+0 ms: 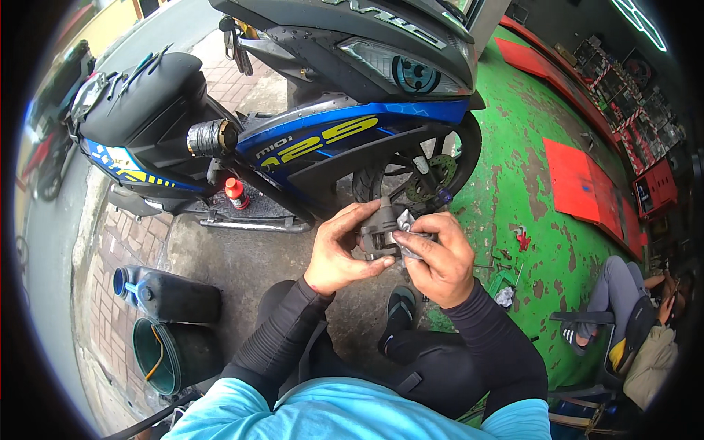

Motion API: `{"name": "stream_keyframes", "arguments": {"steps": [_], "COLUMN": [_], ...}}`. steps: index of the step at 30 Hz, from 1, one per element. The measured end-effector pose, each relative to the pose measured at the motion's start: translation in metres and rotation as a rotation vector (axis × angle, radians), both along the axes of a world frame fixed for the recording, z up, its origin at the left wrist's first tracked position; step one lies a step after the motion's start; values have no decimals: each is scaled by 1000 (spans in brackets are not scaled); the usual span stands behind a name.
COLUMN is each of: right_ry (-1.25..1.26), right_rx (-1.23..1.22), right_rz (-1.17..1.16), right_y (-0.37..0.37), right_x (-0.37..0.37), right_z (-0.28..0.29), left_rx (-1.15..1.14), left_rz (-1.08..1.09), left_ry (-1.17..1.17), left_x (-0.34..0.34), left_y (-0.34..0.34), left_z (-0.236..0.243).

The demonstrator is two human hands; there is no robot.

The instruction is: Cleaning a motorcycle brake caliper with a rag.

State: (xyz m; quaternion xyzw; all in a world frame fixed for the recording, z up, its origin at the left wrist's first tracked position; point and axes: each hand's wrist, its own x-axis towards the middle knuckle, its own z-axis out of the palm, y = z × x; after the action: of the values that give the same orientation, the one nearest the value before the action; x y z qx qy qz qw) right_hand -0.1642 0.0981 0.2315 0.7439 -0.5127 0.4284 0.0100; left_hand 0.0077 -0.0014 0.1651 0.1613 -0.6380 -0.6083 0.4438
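In front of my body, my left hand (339, 253) is closed around a dark grey metal brake caliper (372, 236), thumb below and fingers above. My right hand (441, 262) pinches a crumpled grey-white piece of cloth or paper (408, 220) against the caliper's right side; its exact material I cannot make out. Both hands meet at the caliper, and the fingers partly hide it. Just beyond them stands a blue and black scooter (330, 136), its front wheel (469, 150) showing a brake disc (427, 183).
A red bottle (236, 193) stands on the scooter's footboard. Tools (139, 77) lie on its seat. At left are a jerry can (180, 295) and a green bucket (165, 356). Small parts (504, 255) lie on the green floor, near red ramps (579, 183). A seated person (616, 297) is at right.
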Motion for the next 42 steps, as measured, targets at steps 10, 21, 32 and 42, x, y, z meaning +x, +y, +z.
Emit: {"name": "stream_keyframes", "arguments": {"steps": [10, 21, 32, 42], "right_ry": [279, 385, 184, -245], "right_rx": [-8, -89, -170, -153], "right_rz": [79, 130, -2, -282], "right_y": [-5, -4, -10, -7], "right_x": [1, -11, -27, -15], "right_z": [7, 3, -16, -5], "left_rx": [-5, -77, 75, 46], "left_rz": [10, -22, -35, -12], "left_ry": [-86, -120, 138, 148], "left_x": [1, 4, 1, 3], "left_y": [1, 1, 3, 0], "left_z": [7, 11, -1, -9]}}
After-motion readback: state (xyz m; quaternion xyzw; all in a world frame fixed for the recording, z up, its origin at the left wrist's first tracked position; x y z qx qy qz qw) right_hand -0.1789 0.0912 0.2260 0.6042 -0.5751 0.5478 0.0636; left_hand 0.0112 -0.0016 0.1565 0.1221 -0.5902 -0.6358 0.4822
